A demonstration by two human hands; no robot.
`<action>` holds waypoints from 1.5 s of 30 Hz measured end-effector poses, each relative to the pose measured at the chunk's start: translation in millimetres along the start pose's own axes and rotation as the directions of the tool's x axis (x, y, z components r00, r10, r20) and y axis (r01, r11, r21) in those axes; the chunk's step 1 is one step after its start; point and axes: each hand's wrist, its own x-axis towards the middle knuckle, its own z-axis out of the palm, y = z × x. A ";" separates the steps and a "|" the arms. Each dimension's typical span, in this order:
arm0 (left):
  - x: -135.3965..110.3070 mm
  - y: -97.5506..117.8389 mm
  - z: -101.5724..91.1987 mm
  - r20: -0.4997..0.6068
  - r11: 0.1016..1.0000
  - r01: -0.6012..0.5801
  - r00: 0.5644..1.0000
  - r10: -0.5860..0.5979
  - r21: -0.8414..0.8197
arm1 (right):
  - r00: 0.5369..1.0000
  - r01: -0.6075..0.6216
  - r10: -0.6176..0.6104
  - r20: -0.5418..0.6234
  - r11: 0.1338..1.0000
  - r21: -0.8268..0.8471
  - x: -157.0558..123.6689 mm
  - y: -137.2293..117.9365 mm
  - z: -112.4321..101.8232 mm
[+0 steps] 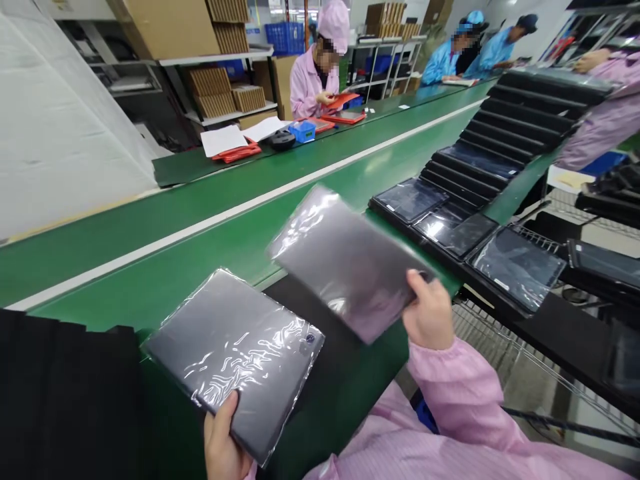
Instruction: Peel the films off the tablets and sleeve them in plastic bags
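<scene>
My left hand (223,437) grips the near edge of a grey tablet (225,333) in a clear plastic sleeve, its back with a round camera facing up. My right hand (429,310) pinches the right corner of a second sleeved grey tablet (345,260), which is tilted and slightly blurred. Both tablets are over the green bench, with a black mat (305,300) partly hidden beneath them. The thumbs lie on top; the other fingers are mostly out of sight under the tablets.
Black trays with sleeved tablets (520,267) stand in a long stack at the right. Black trays (65,393) fill the left corner. Beyond the conveyor (200,233), a person in pink (313,80) handles red items. Wire shelving (500,340) lies below, at right.
</scene>
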 end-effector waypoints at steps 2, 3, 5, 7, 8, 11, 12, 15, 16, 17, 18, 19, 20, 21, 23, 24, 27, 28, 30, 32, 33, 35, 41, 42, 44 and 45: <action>4.3 -0.3 -4.3 0.006 0.998 0.060 0.998 -0.060 -0.004 | 0.927 0.324 -0.339 -0.161 0.939 -0.112 8.7 -7.5 -12.8; 6.2 -0.3 -6.4 0.027 0.996 0.084 0.996 -0.084 0.002 | 0.857 0.436 -0.476 -0.198 0.874 -0.216 10.0 -8.5 -19.6; 9.5 -0.5 -10.5 0.071 0.994 0.103 0.992 -0.104 0.030 | 0.759 0.526 -0.634 -0.145 0.730 -0.436 8.8 -4.1 -34.1; 12.3 -1.5 -14.6 0.099 0.995 0.086 0.991 -0.090 0.048 | 0.706 0.620 -0.702 0.094 0.549 -0.561 7.1 8.2 -49.1; 13.6 -2.2 -16.7 0.110 0.996 0.077 0.991 -0.082 0.045 | 0.660 0.704 -0.702 0.267 0.454 -0.547 7.1 16.4 -56.1; 18.0 -4.9 -22.6 0.107 0.995 0.104 0.989 -0.104 0.001 | 0.444 0.894 -0.593 0.672 0.343 -0.287 11.0 42.0 -71.5; 19.3 -5.6 -24.1 0.087 0.992 0.126 0.989 -0.124 -0.016 | 0.382 0.914 -0.545 0.746 0.341 -0.219 12.5 49.3 -74.1; 21.3 -6.8 -26.0 0.042 0.986 0.160 0.987 -0.157 -0.050 | 0.287 0.918 -0.359 0.888 0.367 -0.148 15.8 64.0 -76.3; 20.6 -6.7 -25.4 0.046 0.987 0.150 0.988 -0.147 -0.053 | 0.265 0.916 -0.290 0.920 0.374 -0.146 17.1 66.5 -76.5; 19.0 -6.2 -24.1 0.059 0.989 0.136 0.989 -0.133 -0.054 | 0.255 0.911 -0.225 0.941 0.382 -0.156 18.8 68.1 -77.2; 16.6 -5.5 -22.1 0.074 0.990 0.127 0.990 -0.123 -0.055 | 0.255 0.905 -0.176 0.951 0.388 -0.171 21.2 68.9 -78.6; 13.3 -4.6 -19.5 0.083 0.992 0.117 0.990 -0.112 -0.057 | 0.260 0.900 -0.147 0.954 0.395 -0.184 24.0 69.1 -80.7; 9.4 -3.6 -16.3 0.091 0.992 0.107 0.991 -0.101 -0.060 | 0.261 0.896 -0.128 0.957 0.401 -0.191 27.0 68.9 -83.4; 5.1 -2.6 -12.9 0.100 0.993 0.096 0.991 -0.089 -0.062 | 0.263 0.893 -0.118 0.958 0.405 -0.195 29.7 68.4 -86.3; -3.3 -0.9 -6.1 0.123 0.996 0.062 0.991 -0.053 -0.069 | 0.263 0.893 -0.140 0.955 0.409 -0.186 32.3 66.8 -90.6; -7.0 -0.5 -3.1 0.130 0.997 0.037 0.991 -0.027 -0.070 | 0.277 0.893 -0.167 0.946 0.409 -0.189 31.4 65.7 -90.8; -14.9 -1.3 2.9 0.152 0.997 -0.034 0.987 0.044 -0.062 | 0.390 0.876 -0.269 0.881 0.404 -0.264 18.2 59.4 -77.1; -16.5 -2.5 3.9 0.166 0.997 -0.054 0.984 0.063 -0.058 | 0.449 0.854 -0.290 0.845 0.419 -0.309 10.5 56.2 -67.0; -18.1 -6.3 4.8 0.202 0.995 -0.084 0.975 0.094 -0.058 | 0.563 0.774 -0.277 0.779 0.507 -0.379 -8.0 48.3 -40.0; -17.8 -11.4 4.9 0.232 0.991 -0.119 0.964 0.129 -0.057 | 0.625 0.652 -0.187 0.758 0.659 -0.375 -27.8 39.6 -8.4; -16.9 -14.2 4.8 0.242 0.988 -0.146 0.958 0.155 -0.054 | 0.623 0.589 -0.134 0.770 0.729 -0.350 -36.8 35.7 6.9; -14.6 -19.3 4.3 0.246 0.974 -0.223 0.942 0.227 -0.045 | 0.598 0.496 -0.065 0.799 0.813 -0.305 -50.6 29.8 33.2; -14.0 -21.5 7.8 0.237 0.917 -0.399 0.891 0.387 0.001 | 0.591 0.588 -0.131 0.796 0.745 -0.314 -66.2 21.6 66.5; -14.6 -20.0 9.4 0.237 0.915 -0.404 0.890 0.390 0.010 | 0.564 0.617 -0.150 0.812 0.731 -0.293 -70.8 18.9 68.9; -14.6 -16.7 12.0 0.241 0.913 -0.408 0.889 0.390 0.028 | 0.489 0.642 -0.176 0.854 0.735 -0.216 -86.0 11.8 73.5; -13.9 -15.2 12.8 0.259 0.910 -0.413 0.884 0.389 0.045 | 0.435 0.640 -0.179 0.882 0.751 -0.163 -96.2 8.1 75.6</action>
